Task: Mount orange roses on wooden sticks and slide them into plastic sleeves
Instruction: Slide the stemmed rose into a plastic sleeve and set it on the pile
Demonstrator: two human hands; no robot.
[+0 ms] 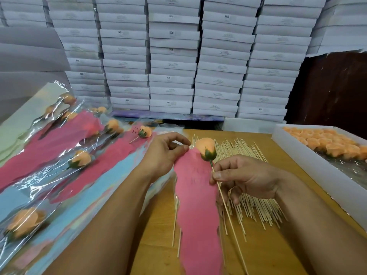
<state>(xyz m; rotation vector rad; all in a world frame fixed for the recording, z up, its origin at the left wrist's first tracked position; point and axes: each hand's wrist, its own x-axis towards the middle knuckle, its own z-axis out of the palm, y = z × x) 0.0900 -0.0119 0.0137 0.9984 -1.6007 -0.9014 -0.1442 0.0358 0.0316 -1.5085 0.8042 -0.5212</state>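
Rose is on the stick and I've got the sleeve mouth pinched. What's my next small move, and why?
Probably draw the stick down so the orange rose slides into the pink sleeve. The right hand pinches the stick just below the rose, the left hand pinches the sleeve's top edge beside it, and the rose sits at that opening, seemingly not yet inside.

Even, bright overhead lighting; soft shadows are cast under the forearms onto the bench (pixel 264 253). Glare is noted on the plastic sleeves (pixel 49 175) left of it. Edges are bowed by wide-angle distortion; near-left roses are blurred.
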